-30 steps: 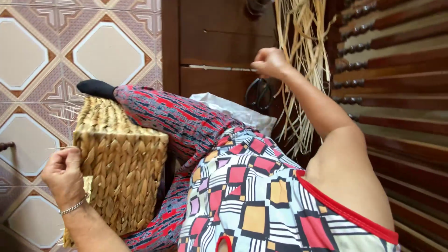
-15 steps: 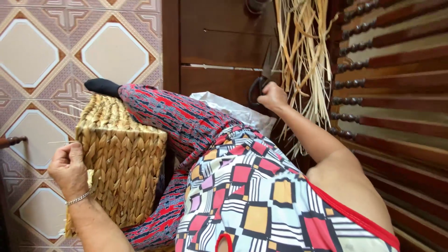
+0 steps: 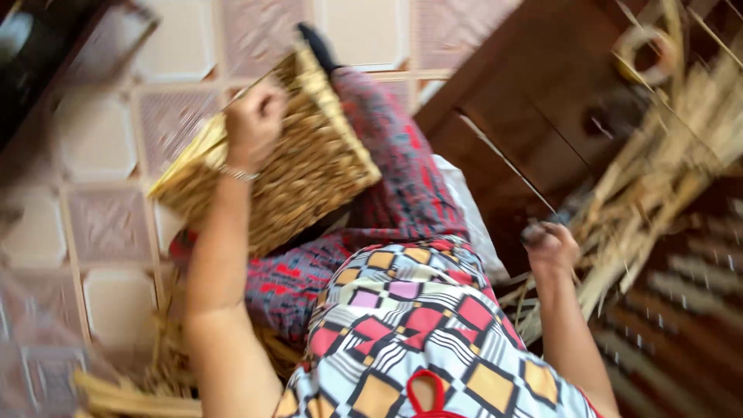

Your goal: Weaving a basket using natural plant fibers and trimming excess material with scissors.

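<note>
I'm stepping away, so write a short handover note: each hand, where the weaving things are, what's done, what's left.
Left hand: gripping the upper edge of the woven straw basket, which rests tilted on the patterned-trousered leg.
Right hand: closed at the foot of the bundle of dry straw leaning against the dark wooden door; the blur hides exactly what it grips.
Done: basket walls look woven.
Left: loose strand ends stick out along the basket's edge; more loose straw lies on the tiled floor.
</note>
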